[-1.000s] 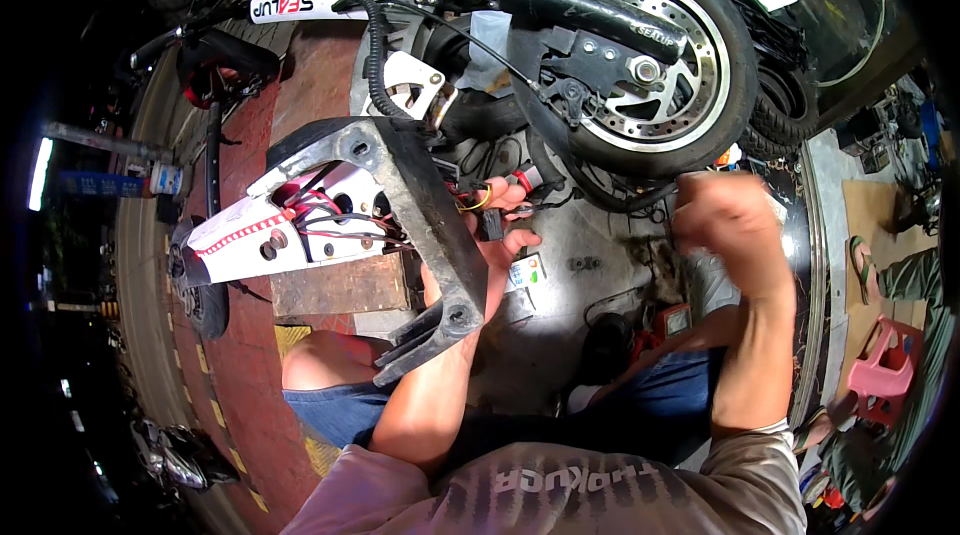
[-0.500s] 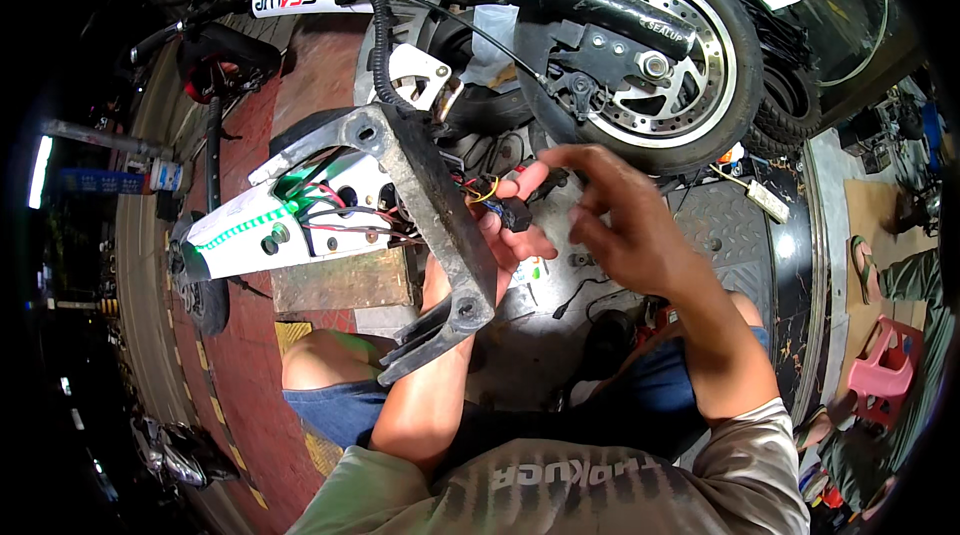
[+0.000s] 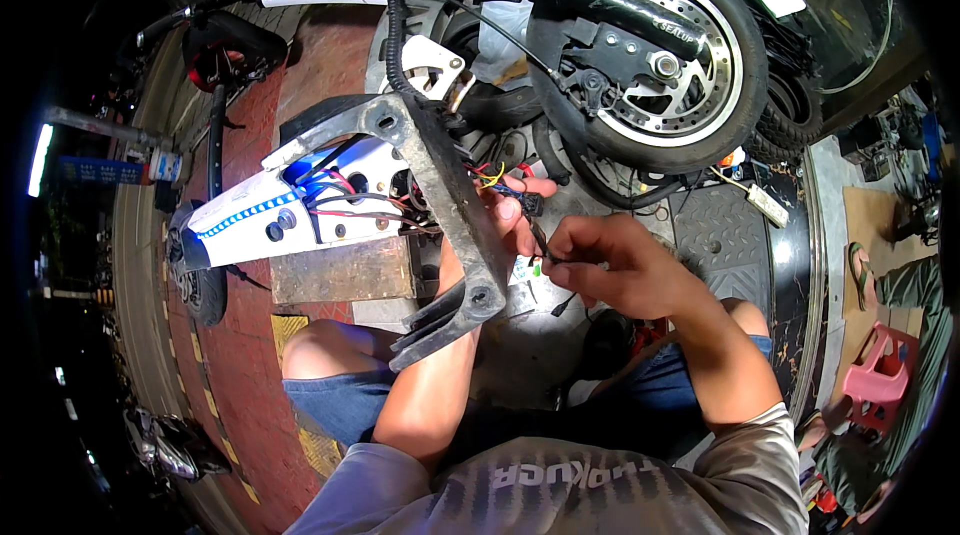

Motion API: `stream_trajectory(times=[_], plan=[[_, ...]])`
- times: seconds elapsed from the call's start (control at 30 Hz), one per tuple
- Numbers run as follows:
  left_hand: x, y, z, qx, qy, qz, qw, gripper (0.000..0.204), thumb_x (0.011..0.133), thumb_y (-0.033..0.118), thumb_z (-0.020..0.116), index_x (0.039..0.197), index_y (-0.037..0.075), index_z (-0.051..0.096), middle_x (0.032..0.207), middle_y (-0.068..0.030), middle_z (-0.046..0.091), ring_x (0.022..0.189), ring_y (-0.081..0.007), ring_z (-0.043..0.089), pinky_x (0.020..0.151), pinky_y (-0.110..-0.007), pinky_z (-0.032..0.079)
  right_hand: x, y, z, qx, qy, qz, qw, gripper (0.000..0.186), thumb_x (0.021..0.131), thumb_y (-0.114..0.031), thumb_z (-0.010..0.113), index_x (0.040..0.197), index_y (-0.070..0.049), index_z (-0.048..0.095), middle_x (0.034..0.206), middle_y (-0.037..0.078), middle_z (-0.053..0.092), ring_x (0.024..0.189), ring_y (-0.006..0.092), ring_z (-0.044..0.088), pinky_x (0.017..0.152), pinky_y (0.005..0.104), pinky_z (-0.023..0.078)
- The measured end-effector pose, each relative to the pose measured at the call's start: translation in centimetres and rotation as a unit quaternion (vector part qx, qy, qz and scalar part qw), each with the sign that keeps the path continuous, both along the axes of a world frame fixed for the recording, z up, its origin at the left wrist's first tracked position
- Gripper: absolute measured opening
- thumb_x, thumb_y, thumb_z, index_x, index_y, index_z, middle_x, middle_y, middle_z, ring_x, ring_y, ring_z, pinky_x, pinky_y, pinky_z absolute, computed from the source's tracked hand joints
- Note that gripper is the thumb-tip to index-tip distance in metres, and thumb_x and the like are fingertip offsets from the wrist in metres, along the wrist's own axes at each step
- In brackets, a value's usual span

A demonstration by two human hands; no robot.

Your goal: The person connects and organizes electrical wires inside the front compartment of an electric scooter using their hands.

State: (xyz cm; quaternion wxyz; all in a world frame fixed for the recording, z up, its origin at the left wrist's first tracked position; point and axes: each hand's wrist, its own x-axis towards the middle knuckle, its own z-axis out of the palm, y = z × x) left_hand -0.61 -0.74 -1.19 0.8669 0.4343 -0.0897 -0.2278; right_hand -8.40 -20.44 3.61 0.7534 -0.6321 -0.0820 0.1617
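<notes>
Wire connector (image 3: 534, 204): black, boxy, beside yellow and red wires (image 3: 492, 178); gripped in left hand (image 3: 516, 219), fingers curled. Cable (image 3: 541, 238): black, thin; right hand (image 3: 618, 261) pinching, thumb against forefinger.

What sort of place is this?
Probably a scooter repair spot, perhaps roadside: a scooter wheel with a brake disc, another tyre beside it, and an opened white scooter body with exposed wires.
</notes>
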Motion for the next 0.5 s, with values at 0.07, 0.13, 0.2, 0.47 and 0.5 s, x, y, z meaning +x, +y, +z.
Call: stream_trajectory(times=[0.07, 0.13, 0.2, 0.47, 0.5], plan=[[-0.5, -0.6, 0.0, -0.032, 0.03, 0.026, 0.999, 0.029, 0.097, 0.019, 0.075, 0.119, 0.003, 0.064, 0.113, -0.0262, 0.07, 0.061, -0.019, 0.063, 0.063, -0.039, 0.058, 0.2, -0.5, 0.6, 0.056, 0.014, -0.061, 0.996, 0.013, 0.103, -0.013, 0.067, 0.095, -0.003, 0.066, 0.074, -0.004, 0.061, 0.06, 0.0049, 0.054, 0.051, 0.0261, 0.041], [-0.5, -0.8, 0.0, -0.032, 0.038, 0.029, 0.998, 0.03, 0.096, 0.021, 0.077, 0.118, 0.003, 0.065, 0.11, -0.0252, 0.071, 0.06, -0.0192, 0.063, 0.063, -0.04, 0.058, 1.0, -1.5, -0.1, 0.08, -0.001, -0.127, 0.989, 0.01, 0.102, -0.012, 0.068, 0.095, -0.004, 0.067, 0.073, -0.004, 0.059, 0.053, 0.0028, 0.049, 0.045, 0.0217, 0.036], [-0.6, -0.9, 0.4, -0.025, 0.041, 0.033, 0.998, 0.034, 0.094, 0.024, 0.08, 0.116, 0.004, 0.065, 0.105, -0.0233, 0.072, 0.06, -0.0195, 0.062, 0.065, -0.042, 0.058, 2.1, -1.6, -1.1, 0.086, 0.004, -0.181, 0.98, 0.012, 0.102, -0.013, 0.067, 0.095, -0.004, 0.067, 0.073, -0.004, 0.059, 0.051, 0.0028, 0.048, 0.045, 0.0218, 0.036], [-0.6, -0.8, 0.2, -0.034, 0.038, 0.023, 0.998, 0.036, 0.091, 0.026, 0.083, 0.113, 0.003, 0.067, 0.099, -0.0181, 0.073, 0.062, -0.0186, 0.061, 0.065, -0.041, 0.056, 3.4, -0.5, 0.0, 0.121, -0.016, -0.255, 0.959, 0.016, 0.104, -0.017, 0.065, 0.098, -0.002, 0.067, 0.063, -0.004, 0.052, 0.048, 0.0044, 0.042, 0.044, 0.0218, 0.03], [-0.5, -0.8, 0.2, -0.033, 0.034, 0.019, 0.999, 0.036, 0.09, 0.027, 0.084, 0.111, 0.002, 0.067, 0.098, -0.0179, 0.073, 0.062, -0.0184, 0.061, 0.065, -0.041, 0.056, 3.7, -0.3, 0.0, 0.128, -0.018, -0.261, 0.957, 0.016, 0.104, -0.017, 0.065, 0.098, -0.002, 0.067, 0.063, -0.004, 0.052, 0.047, 0.0045, 0.041, 0.044, 0.022, 0.029]])
